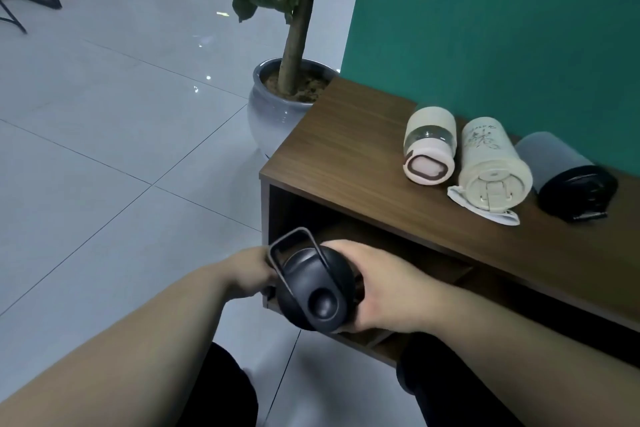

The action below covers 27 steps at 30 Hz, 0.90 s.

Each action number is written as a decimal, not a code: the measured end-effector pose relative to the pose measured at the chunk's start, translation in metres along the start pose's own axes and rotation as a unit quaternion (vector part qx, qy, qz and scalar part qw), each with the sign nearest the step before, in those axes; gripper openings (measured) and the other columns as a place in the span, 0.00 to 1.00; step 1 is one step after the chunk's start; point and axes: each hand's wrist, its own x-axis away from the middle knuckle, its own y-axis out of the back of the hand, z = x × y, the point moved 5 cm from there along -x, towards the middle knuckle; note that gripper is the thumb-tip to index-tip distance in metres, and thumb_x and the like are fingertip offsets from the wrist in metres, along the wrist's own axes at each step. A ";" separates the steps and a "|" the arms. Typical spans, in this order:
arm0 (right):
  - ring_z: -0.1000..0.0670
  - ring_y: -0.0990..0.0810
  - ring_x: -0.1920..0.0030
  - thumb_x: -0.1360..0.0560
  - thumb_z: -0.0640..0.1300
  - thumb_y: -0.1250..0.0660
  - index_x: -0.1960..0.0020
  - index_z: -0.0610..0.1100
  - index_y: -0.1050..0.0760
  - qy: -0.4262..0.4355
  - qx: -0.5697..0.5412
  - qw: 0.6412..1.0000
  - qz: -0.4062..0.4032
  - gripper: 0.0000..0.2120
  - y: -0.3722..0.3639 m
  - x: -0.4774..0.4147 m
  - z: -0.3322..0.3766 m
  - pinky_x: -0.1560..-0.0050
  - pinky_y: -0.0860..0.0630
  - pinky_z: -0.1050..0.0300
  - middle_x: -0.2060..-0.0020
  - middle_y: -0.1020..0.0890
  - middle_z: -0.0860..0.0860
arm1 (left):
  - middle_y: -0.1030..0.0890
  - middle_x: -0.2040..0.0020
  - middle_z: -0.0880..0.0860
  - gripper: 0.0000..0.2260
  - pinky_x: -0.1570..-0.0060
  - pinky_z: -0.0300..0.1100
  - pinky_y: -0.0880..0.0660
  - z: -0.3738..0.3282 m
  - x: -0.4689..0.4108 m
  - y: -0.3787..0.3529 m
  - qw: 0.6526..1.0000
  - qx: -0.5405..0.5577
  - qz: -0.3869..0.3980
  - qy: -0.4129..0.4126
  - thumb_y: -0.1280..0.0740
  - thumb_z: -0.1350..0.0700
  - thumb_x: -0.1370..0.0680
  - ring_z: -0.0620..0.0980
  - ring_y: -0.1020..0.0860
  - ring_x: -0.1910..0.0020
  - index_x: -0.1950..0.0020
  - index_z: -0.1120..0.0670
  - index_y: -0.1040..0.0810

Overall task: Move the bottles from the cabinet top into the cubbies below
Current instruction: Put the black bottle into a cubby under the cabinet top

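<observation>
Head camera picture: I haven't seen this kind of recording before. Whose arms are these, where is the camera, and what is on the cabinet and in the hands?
The single camera sits on a person's head, looking forward and down, so the two bare arms are the wearer's own. The left hand and right hand together hold a black bottle, lid toward the camera, in front of the open cubby. On the wooden cabinet top three more bottles lie on their sides: a pinkish cream one, a cream printed one and a grey one with a black lid. A potted plant stands beyond.

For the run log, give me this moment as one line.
hands: left and right grip black bottle | at: cubby mouth | cabinet top: three bottles left
</observation>
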 end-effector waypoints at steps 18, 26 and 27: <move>0.57 0.21 0.34 0.41 0.40 0.16 0.29 0.50 0.27 -0.182 -0.274 0.933 -0.147 0.43 -0.072 -0.096 -0.133 0.29 0.28 0.55 0.37 0.17 0.54 | 0.17 0.46 0.48 0.17 0.48 0.51 0.18 0.052 -0.116 -0.049 0.993 -0.058 -0.098 0.007 0.28 0.49 0.32 0.53 0.17 0.49 0.43 0.48 0.20; 0.75 0.22 0.51 0.35 0.30 0.19 0.49 0.58 0.26 -0.183 -0.290 0.928 -0.143 0.29 -0.068 -0.113 -0.137 0.46 0.28 0.77 0.48 0.19 0.62 | 0.20 0.43 0.48 0.18 0.48 0.50 0.19 0.061 -0.136 -0.058 0.979 -0.061 -0.191 0.028 0.26 0.43 0.28 0.54 0.18 0.46 0.42 0.48 0.23; 0.77 0.23 0.52 0.35 0.29 0.20 0.49 0.58 0.26 -0.185 -0.296 0.926 -0.144 0.29 -0.067 -0.114 -0.138 0.48 0.29 0.78 0.49 0.20 0.63 | 0.20 0.43 0.48 0.18 0.49 0.50 0.19 0.063 -0.137 -0.058 0.977 -0.067 -0.200 0.028 0.26 0.43 0.28 0.54 0.18 0.46 0.43 0.48 0.23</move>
